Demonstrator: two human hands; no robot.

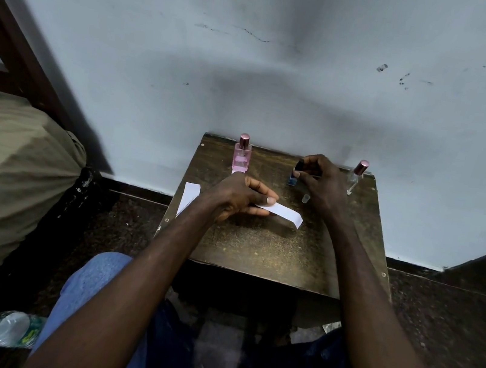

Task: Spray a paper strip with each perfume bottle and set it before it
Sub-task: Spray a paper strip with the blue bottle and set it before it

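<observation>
Our left grip [239, 197] pinches the paper strip [283, 212] by one end above the counter [256, 249], free end toward 3 o'clock; it looks light and floppy, so hold it short. Our right grip [320, 177] curls round the blue bottle [293, 179] at 12 o'clock: likely slick glass, best held by its body.
</observation>
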